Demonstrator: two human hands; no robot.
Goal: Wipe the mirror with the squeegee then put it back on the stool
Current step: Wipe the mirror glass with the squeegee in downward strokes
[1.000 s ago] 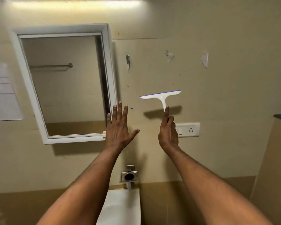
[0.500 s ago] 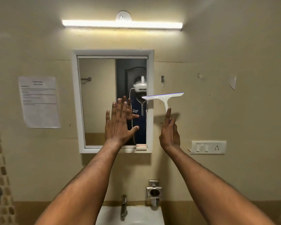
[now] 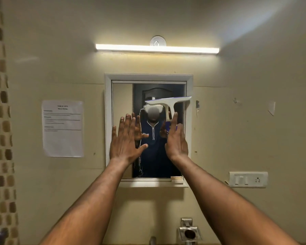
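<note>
A white-framed mirror (image 3: 124, 96) hangs on the beige wall straight ahead. My right hand (image 3: 177, 138) holds the handle of a white T-shaped squeegee (image 3: 168, 103), whose blade is level across the mirror's upper right part, reaching to the right frame. My left hand (image 3: 125, 140) is raised flat with fingers spread in front of the mirror's lower left half, holding nothing. The glass reflects a person in a dark blue top and both hands. The stool is out of view.
A lit tube light (image 3: 157, 49) runs above the mirror. A printed paper sheet (image 3: 63, 129) is stuck to the wall at left, a switch and socket plate (image 3: 248, 179) at right. Tap fittings (image 3: 188, 232) show at the bottom edge; tiled wall at far left.
The view has swung so the mirror is centred. My right hand and the squeegee moved from the bare wall on the right to in front of the mirror; my left hand stays raised and flat.
</note>
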